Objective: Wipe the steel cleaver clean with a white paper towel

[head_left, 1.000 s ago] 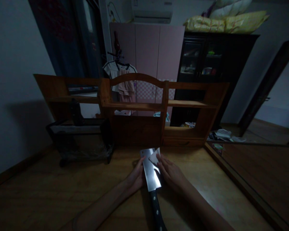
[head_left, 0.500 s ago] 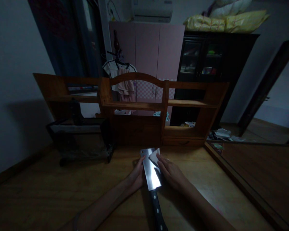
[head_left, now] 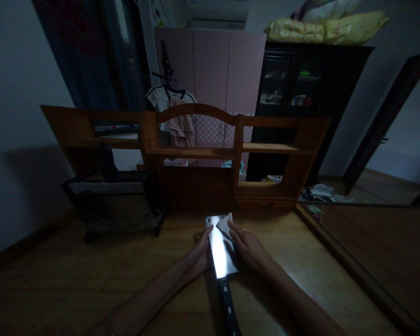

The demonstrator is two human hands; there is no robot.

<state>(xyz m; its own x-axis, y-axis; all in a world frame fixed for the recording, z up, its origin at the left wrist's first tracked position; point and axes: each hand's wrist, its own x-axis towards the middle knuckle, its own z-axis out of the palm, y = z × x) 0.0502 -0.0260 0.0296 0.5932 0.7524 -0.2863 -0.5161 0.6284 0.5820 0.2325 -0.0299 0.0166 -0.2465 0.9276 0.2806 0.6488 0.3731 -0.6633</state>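
The cleaver [head_left: 221, 254] is over the bench [head_left: 154, 280], in front of the shelf [head_left: 196, 153], its handle pointing toward the person; whether it touches the wood I cannot tell. The left hand [head_left: 200, 252] is clamped on the blade's left edge, thumb on the flat. The right hand [head_left: 248, 246] pinches a white cloth [head_left: 224, 225] against the blade near its far end. A black case [head_left: 115, 203] stands to the left.
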